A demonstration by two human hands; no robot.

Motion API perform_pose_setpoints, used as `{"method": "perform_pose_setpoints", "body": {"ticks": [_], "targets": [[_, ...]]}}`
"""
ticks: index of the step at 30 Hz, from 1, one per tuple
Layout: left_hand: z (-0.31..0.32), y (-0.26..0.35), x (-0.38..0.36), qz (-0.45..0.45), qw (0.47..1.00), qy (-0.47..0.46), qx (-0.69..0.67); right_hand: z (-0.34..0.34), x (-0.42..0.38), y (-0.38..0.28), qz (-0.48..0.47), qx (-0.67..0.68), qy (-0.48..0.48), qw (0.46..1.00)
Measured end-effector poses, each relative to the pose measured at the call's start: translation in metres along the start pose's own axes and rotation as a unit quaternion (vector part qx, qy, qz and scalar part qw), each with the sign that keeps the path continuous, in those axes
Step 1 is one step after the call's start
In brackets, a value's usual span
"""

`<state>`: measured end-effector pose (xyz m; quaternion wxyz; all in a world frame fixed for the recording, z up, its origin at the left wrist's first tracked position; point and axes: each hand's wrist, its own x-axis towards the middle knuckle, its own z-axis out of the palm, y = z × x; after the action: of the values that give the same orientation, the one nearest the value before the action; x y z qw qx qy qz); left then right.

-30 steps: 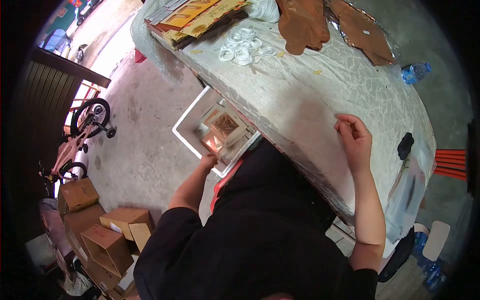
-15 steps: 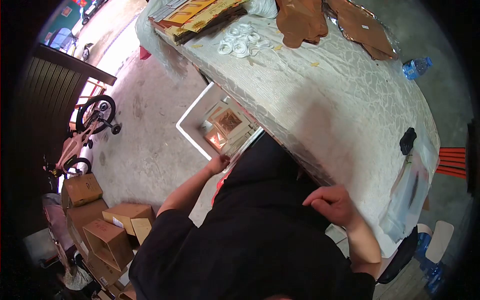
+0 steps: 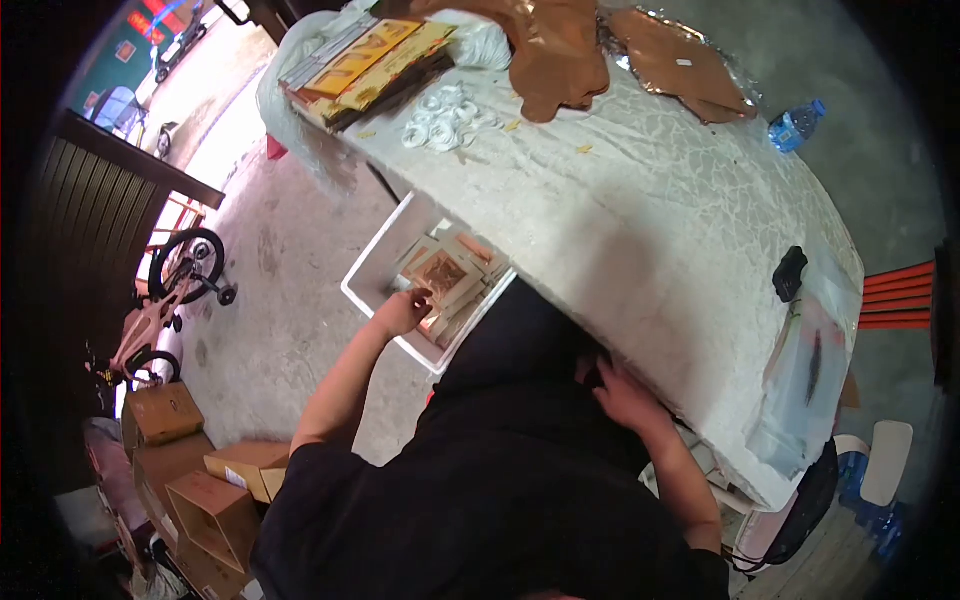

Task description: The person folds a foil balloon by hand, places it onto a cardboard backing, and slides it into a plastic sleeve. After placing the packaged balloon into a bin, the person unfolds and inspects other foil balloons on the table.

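My left hand (image 3: 403, 310) reaches down into a white crate (image 3: 365, 272) on the floor beside the table. Its fingers rest on the stacked gold-and-orange packets (image 3: 445, 270) inside; whether they grip one I cannot tell. My right hand (image 3: 620, 395) is low against my dark clothing, right at the near edge of the table (image 3: 650, 220), which carries a pale patterned cloth. The fingertips of that hand are hidden under the edge.
On the table lie a stack of flat yellow-orange boxes (image 3: 360, 65), white rings (image 3: 440, 115), brown foil bags (image 3: 560, 50), a water bottle (image 3: 795, 125), a black object (image 3: 789, 272) and a plastic sleeve (image 3: 810, 370). A bicycle (image 3: 175, 290) and cardboard boxes (image 3: 200, 480) stand on the floor at left.
My right hand has come off the tabletop and dropped to the table's near edge by my body. My left hand moved from the crate's rim onto the packets inside.
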<state>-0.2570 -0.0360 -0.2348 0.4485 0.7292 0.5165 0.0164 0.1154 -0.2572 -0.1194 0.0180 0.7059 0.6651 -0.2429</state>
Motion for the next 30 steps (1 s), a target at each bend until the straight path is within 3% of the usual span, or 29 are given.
{"method": "perform_pose_setpoints", "body": {"ticks": [2,3,7,9,11,13,14,16,18,19,21,25,27,30], "targets": [[-0.019,0.044,-0.012,-0.01,0.999,-0.032,0.024,-0.005,0.0,0.008,-0.112,0.23,-0.109,0.961],[-0.028,0.064,-0.017,0.01,0.999,-0.036,0.022,-0.025,-0.007,0.001,-0.168,0.408,-0.117,0.89],[-0.069,0.143,-0.033,0.103,0.984,-0.119,-0.083,-0.081,-0.035,-0.03,-0.149,0.381,-0.093,0.908],[-0.095,0.186,-0.043,0.169,0.965,-0.154,-0.131,-0.093,-0.043,-0.038,-0.095,0.564,-0.163,0.804],[-0.118,0.216,-0.04,0.234,0.937,-0.192,-0.176,-0.117,-0.041,-0.037,-0.142,0.519,-0.103,0.837],[-0.141,0.238,-0.024,0.148,0.93,-0.231,-0.243,-0.138,-0.027,-0.029,-0.185,0.466,-0.043,0.864],[-0.148,0.25,-0.009,0.156,0.93,-0.229,-0.241,-0.152,-0.015,-0.024,-0.17,0.437,-0.024,0.883],[-0.155,0.279,0.028,0.248,0.968,-0.009,-0.031,-0.176,0.016,-0.021,-0.122,0.367,0.031,0.922],[-0.148,0.293,0.072,0.371,0.911,0.168,0.061,-0.183,0.055,-0.017,-0.072,0.329,0.089,0.937],[-0.146,0.302,0.087,0.375,0.909,0.171,0.063,-0.184,0.077,-0.013,-0.057,0.331,0.11,0.935],[-0.142,0.315,0.114,0.398,0.831,0.309,0.235,-0.194,0.114,-0.015,-0.054,0.333,0.148,0.93],[-0.137,0.308,0.165,0.333,0.861,0.26,0.282,-0.201,0.181,-0.009,-0.087,0.353,0.177,0.915],[-0.138,0.302,0.18,0.26,0.876,0.241,0.327,-0.204,0.203,-0.007,-0.144,0.227,0.265,0.926],[-0.154,0.304,0.177,0.288,0.873,0.23,0.319,-0.201,0.226,-0.003,-0.14,0.204,0.296,0.922]]}}
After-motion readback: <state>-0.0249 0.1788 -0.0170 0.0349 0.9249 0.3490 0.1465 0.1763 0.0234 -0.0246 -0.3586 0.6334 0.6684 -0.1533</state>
